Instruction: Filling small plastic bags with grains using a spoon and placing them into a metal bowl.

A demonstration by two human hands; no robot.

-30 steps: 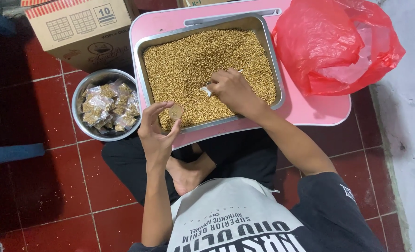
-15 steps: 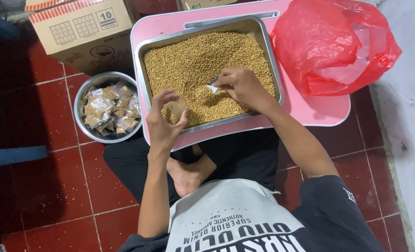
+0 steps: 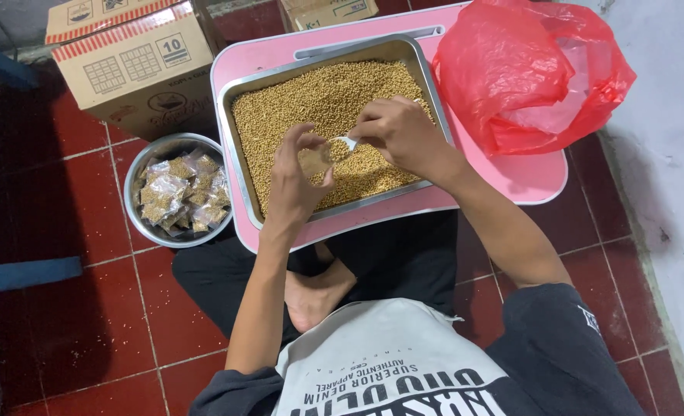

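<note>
So you've got the pink table (image 3: 526, 173) under the metal tray (image 3: 238, 146) of golden grain. Over the tray's near half, your left hand (image 3: 296, 181) pinches a small clear bag (image 3: 316, 159) open. Your right hand (image 3: 399, 135), just beside it, grips a little white spoon (image 3: 347, 142) at the bag's mouth.

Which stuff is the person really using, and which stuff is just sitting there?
In use:
left hand holding small clear packet
right hand holding spoon
metal tray of golden grains
round bowl of filled packets
pink table

Just lying about:
cardboard box
red plastic bag
</note>
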